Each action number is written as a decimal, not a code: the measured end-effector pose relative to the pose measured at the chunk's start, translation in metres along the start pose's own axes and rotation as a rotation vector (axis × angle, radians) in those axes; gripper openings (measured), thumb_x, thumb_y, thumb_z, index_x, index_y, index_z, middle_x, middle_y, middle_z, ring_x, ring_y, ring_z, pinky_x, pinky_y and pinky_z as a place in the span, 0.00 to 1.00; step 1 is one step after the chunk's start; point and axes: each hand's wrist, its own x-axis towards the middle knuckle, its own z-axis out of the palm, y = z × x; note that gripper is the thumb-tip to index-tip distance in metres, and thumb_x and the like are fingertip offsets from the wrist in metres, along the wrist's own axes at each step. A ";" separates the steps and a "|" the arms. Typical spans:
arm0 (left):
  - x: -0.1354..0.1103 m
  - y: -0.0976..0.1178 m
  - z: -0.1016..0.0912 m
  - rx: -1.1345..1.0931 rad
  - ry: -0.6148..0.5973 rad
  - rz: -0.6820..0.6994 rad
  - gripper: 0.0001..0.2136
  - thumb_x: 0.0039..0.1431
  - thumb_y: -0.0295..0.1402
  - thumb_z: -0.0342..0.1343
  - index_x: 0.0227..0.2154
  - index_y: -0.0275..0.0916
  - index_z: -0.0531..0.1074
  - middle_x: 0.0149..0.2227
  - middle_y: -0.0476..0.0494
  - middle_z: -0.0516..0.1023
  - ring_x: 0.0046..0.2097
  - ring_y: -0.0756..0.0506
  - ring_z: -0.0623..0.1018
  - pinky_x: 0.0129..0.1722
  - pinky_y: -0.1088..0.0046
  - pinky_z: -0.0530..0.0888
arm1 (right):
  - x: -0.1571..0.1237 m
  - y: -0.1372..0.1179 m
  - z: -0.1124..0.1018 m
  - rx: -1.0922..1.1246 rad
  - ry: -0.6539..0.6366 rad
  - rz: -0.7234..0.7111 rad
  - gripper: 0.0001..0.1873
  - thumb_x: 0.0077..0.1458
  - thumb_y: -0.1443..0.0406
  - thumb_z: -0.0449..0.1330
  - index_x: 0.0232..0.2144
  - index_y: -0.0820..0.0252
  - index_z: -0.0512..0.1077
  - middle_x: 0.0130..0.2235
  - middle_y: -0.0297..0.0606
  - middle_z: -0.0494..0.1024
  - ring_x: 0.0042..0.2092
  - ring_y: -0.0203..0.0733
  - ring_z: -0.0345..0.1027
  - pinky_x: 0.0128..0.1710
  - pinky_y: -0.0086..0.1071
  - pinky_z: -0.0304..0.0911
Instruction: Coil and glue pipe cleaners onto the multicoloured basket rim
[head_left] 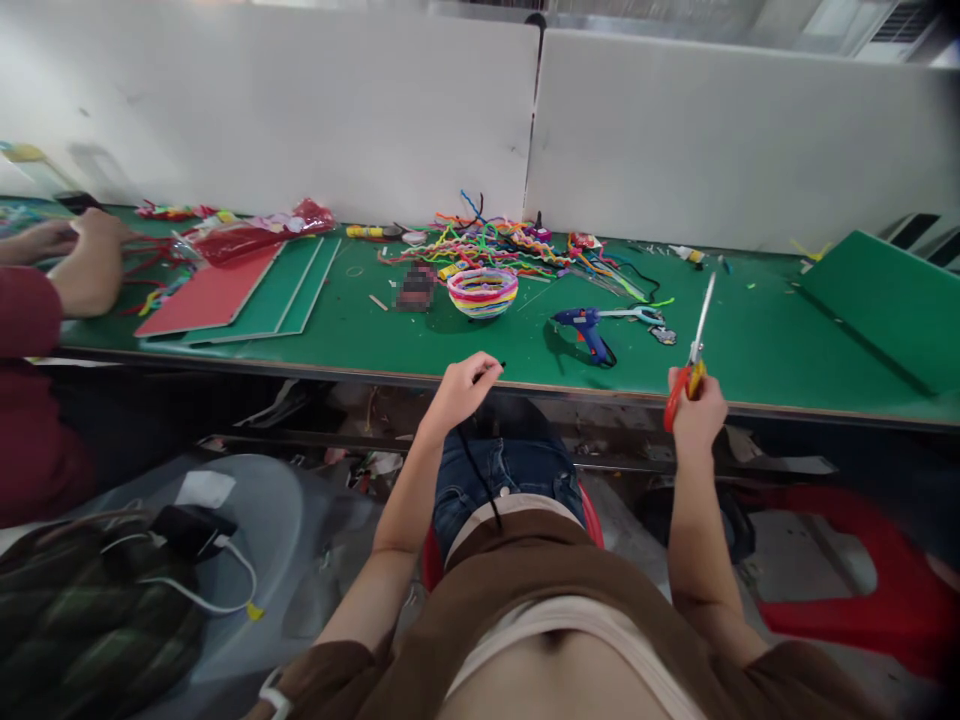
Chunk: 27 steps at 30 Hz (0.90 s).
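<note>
My left hand [466,388], just off the table's front edge, pinches a thin black pipe cleaner [474,462]. A short tip pokes out past the fingers and the long end hangs toward my lap. My right hand [701,418] grips scissors [703,318] by their red and yellow handles, blades pointing up and away from me. The blades look closed. Between my hands and farther back sits a small bowl [482,294] of coiled, multicoloured pipe cleaners. A blue glue gun [589,330] lies right of it, touching or close to a light-blue-handled tool [643,314].
A pile of colourful pipe cleaners [480,240] lies against the white partition [360,120]. Red and green boards [217,290] are stacked at left, near another person's hands [90,250]. A green board [885,310] leans at right. A red stool [832,610] stands below.
</note>
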 end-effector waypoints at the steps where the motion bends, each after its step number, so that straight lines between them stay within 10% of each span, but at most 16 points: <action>1: 0.006 -0.006 -0.004 0.015 0.044 0.000 0.09 0.59 0.37 0.53 0.28 0.38 0.73 0.26 0.48 0.76 0.28 0.51 0.73 0.29 0.77 0.65 | 0.015 0.004 0.000 -0.140 -0.068 0.027 0.26 0.48 0.44 0.56 0.34 0.61 0.73 0.33 0.47 0.77 0.37 0.53 0.71 0.40 0.45 0.65; 6: 0.057 -0.016 -0.015 0.020 0.171 0.043 0.12 0.61 0.40 0.50 0.28 0.38 0.71 0.24 0.50 0.72 0.24 0.52 0.67 0.27 0.77 0.63 | 0.069 0.010 0.008 -0.598 -0.420 0.007 0.23 0.51 0.50 0.58 0.35 0.66 0.76 0.38 0.58 0.77 0.43 0.61 0.71 0.41 0.46 0.64; 11: 0.124 -0.004 0.005 -0.020 0.641 0.464 0.18 0.64 0.51 0.44 0.35 0.41 0.68 0.30 0.46 0.72 0.35 0.47 0.75 0.41 0.67 0.70 | 0.066 -0.014 0.025 -0.478 -0.259 -0.276 0.26 0.52 0.53 0.60 0.47 0.67 0.73 0.50 0.59 0.72 0.53 0.62 0.65 0.47 0.48 0.63; 16: 0.170 0.019 0.027 0.060 0.710 0.619 0.29 0.63 0.58 0.28 0.34 0.41 0.65 0.29 0.44 0.69 0.41 0.44 0.76 0.50 0.54 0.68 | 0.052 -0.048 0.076 0.105 -0.582 -0.428 0.40 0.43 0.49 0.66 0.55 0.62 0.65 0.52 0.50 0.73 0.53 0.52 0.68 0.50 0.43 0.65; 20: 0.214 0.052 0.033 0.123 0.533 0.658 0.30 0.64 0.57 0.31 0.43 0.40 0.69 0.41 0.38 0.70 0.48 0.42 0.74 0.52 0.55 0.68 | 0.056 -0.072 0.125 0.158 -0.760 -0.269 0.25 0.35 0.52 0.70 0.33 0.61 0.74 0.34 0.42 0.79 0.39 0.50 0.72 0.45 0.45 0.66; 27: 0.251 0.052 0.053 0.124 0.448 0.547 0.24 0.65 0.52 0.39 0.47 0.41 0.70 0.42 0.37 0.72 0.48 0.42 0.75 0.50 0.62 0.70 | 0.067 -0.066 0.136 0.384 -0.632 -0.142 0.18 0.43 0.52 0.63 0.30 0.61 0.72 0.28 0.39 0.77 0.32 0.44 0.72 0.36 0.39 0.69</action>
